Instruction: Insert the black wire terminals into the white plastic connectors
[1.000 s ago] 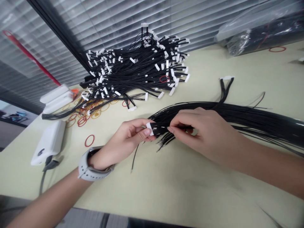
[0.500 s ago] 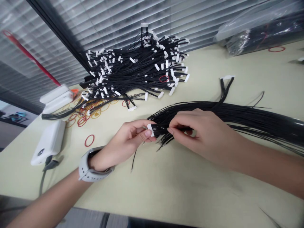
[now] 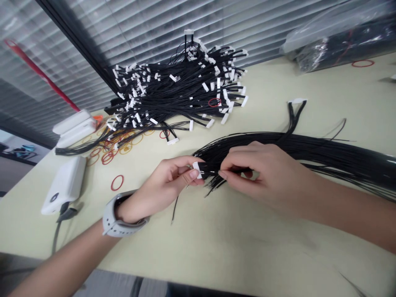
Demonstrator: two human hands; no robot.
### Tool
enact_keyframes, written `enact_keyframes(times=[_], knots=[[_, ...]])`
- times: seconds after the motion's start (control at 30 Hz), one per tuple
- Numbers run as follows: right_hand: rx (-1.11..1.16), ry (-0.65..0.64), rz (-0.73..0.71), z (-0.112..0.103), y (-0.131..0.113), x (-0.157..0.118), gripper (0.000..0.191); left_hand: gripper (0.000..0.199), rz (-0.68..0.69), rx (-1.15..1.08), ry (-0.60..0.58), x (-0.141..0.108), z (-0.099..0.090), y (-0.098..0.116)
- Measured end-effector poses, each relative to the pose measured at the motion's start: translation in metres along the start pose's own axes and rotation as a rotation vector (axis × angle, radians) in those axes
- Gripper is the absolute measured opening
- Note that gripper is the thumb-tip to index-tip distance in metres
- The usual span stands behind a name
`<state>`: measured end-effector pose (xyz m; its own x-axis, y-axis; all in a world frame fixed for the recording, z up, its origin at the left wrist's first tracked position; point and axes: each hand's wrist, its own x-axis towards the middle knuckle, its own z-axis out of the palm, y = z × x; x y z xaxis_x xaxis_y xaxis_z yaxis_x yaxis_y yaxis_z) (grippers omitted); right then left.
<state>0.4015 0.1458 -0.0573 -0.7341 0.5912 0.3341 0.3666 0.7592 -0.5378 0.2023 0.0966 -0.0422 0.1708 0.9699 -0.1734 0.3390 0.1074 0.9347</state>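
Note:
Between the thumb and fingers of my left hand [image 3: 171, 177] is a small white connector [image 3: 197, 170], with black wires running out of its right side. My right hand [image 3: 256, 169] pinches a thin black wire [image 3: 213, 171] just right of the connector, its bright metal end pointing left toward the housing. Whether that end touches the connector is too small to tell. Beneath and behind both hands lies a thick bundle of loose black wires [image 3: 334, 150], stretching off to the right. A single wire [image 3: 175, 210] hangs below my left fingers.
A large pile of black wire harnesses [image 3: 176, 90] with white connectors lies at the back. Red and yellow rubber bands [image 3: 123, 146] are scattered at left, near a white power bank [image 3: 64, 185] with a cable. One harness [image 3: 293, 115] and a plastic-wrapped bundle [image 3: 346, 45] lie right.
My right hand has shifted very slightly right, still pinching. The left hand keeps its hold on the connector. The whole view has drifted a little.

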Motion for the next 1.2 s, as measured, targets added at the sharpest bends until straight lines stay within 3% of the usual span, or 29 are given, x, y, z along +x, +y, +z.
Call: enact_keyframes(times=[0.27, 0.73, 0.93, 1.2], knots=[[-0.015, 0.049, 0.023, 0.0020, -0.0027, -0.0013, 0.014, 0.020, 0.004, 0.019, -0.018, -0.0009, -0.0005, -0.0013], [0.032, 0.016, 0.085, 0.0026, -0.0047, -0.0013, 0.016, 0.013, 0.036, 0.017, -0.051, -0.0011, 0.0000, -0.0022], [0.015, 0.001, 0.025, 0.0004, -0.0043, 0.0007, 0.015, 0.015, 0.014, -0.021, -0.069, -0.0005, -0.0007, -0.0039], [-0.013, -0.049, -0.033, 0.0008, -0.0028, -0.0016, 0.015, 0.016, 0.117, 0.188, -0.030, -0.0055, 0.0024, -0.0025]])
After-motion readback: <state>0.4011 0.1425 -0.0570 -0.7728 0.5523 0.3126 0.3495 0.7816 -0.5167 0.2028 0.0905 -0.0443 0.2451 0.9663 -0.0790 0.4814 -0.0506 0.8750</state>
